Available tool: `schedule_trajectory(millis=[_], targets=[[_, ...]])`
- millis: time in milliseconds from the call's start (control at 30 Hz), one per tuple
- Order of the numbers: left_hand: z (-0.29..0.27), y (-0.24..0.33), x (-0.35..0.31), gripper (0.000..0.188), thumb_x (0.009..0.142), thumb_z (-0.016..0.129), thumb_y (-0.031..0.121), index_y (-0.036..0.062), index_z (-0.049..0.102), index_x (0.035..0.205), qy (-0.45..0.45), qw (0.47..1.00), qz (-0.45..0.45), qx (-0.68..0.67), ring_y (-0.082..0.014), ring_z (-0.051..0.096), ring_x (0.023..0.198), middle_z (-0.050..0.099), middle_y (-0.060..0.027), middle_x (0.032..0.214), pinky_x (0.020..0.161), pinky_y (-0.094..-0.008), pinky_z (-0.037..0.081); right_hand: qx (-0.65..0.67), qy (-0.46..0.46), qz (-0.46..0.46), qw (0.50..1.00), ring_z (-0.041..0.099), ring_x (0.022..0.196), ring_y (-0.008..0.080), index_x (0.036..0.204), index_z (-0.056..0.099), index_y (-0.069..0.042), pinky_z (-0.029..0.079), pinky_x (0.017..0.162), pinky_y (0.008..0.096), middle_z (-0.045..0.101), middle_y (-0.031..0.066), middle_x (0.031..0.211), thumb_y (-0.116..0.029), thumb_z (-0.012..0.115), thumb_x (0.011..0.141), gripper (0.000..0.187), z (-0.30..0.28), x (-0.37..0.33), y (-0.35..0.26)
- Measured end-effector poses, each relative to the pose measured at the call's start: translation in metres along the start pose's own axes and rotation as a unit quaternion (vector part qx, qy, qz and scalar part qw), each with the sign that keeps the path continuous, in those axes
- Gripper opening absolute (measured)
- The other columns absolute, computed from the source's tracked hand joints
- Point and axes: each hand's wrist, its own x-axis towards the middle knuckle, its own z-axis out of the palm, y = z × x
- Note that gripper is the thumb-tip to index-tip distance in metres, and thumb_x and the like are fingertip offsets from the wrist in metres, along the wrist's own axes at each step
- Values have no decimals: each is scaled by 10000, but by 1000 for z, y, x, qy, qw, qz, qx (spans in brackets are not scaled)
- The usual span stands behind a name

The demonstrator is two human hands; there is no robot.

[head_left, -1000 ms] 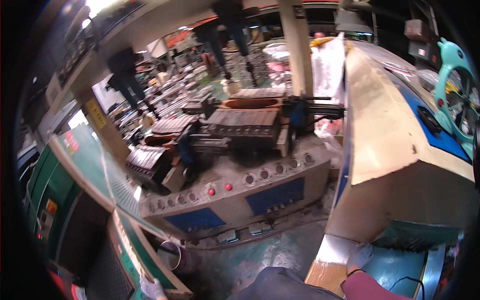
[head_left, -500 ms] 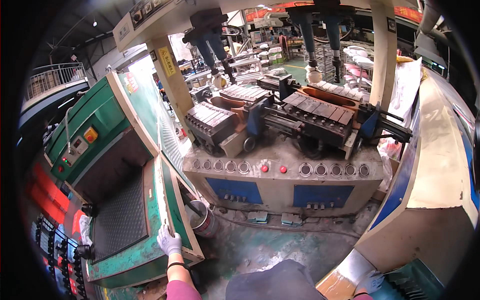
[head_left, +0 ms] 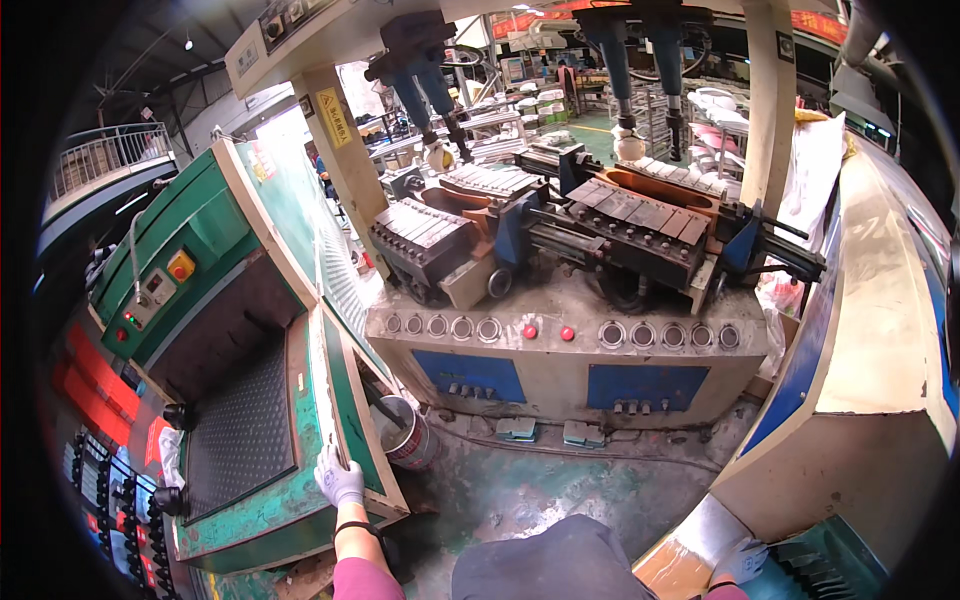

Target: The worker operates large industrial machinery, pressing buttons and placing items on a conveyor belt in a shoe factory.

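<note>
L hand [head_left: 340, 478], white-gloved, black band at the wrist: laid over the cream edge strip [head_left: 327, 390] of the green cabinet machine [head_left: 190, 240], at your lower left. Fingers look extended, resting, not clenched; no loose item visible in it. Studded black belt [head_left: 245, 430] lies in the machine's mouth, just left of that strip.

R hand [head_left: 741, 562], also gloved: low right, beside the bare metal plate [head_left: 708, 530] and teal strip curtain [head_left: 835, 560], under the end of the cream housing [head_left: 800, 470]. Fingers mostly out of sight; can't tell if you're gripping anything.

Handling, my judgement: cabinet prob. v. heavy + stiff, so treat the strip as a fixed rail. Paint looks worn, so it may be rough; best hold = flat palm on the straight run, away from the corner. Plate looks smooth, prob. slippery under a glove; touch it w/ a flat hand, watch its edge. Curtain prob. light + floppy, no good for support; take it by the free ends.

Ahead, btwn the two machines: beige press [head_left: 560, 370] w/ two red buttons. Bucket [head_left: 412, 440] near your L hand, just right of the cabinet.
</note>
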Motion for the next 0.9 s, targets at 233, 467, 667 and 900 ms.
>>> schedule_trajectory(millis=[233, 467, 667, 900], targets=[[-1, 6, 2, 560, 768, 622, 248, 101, 556, 1304, -11, 1000, -5, -1, -228, 423, 1347, 518, -84, 1409, 1121, -419, 294, -23, -21, 42, 999, 405, 1377, 248, 1467, 361, -49, 332, 1097, 456, 423, 124, 1500, -518, 319, 1022, 649, 44, 30, 14], [4, 5, 1, 552, 765, 624, 242, 95, 556, 1293, -4, 1000, 7, -4, -231, 425, 1341, 521, -86, 1404, 1115, -416, 296, -30, -31, 54, 998, 407, 1375, 251, 1469, 361, -54, 322, 1098, 471, 415, 125, 1504, -529, 319, 1018, 656, 46, 30, 15], [3, 7, 2, 577, 746, 635, 219, 97, 544, 1302, -8, 1000, 5, -5, -241, 432, 1331, 528, -94, 1394, 1104, -418, 306, -21, 17, 19, 999, 445, 1339, 280, 1404, 424, -10, 354, 1073, 459, 493, 138, 1425, -478, 355, 1026, 606, 41, 25, 13], [4, 4, 2, 573, 743, 634, 217, 99, 548, 1297, -2, 1000, 3, -3, -249, 429, 1338, 530, -91, 1395, 1113, -421, 303, -5, 34, 25, 999, 446, 1342, 261, 1400, 428, -15, 360, 1068, 458, 497, 135, 1421, -489, 351, 1025, 609, 45, 25, 14]])
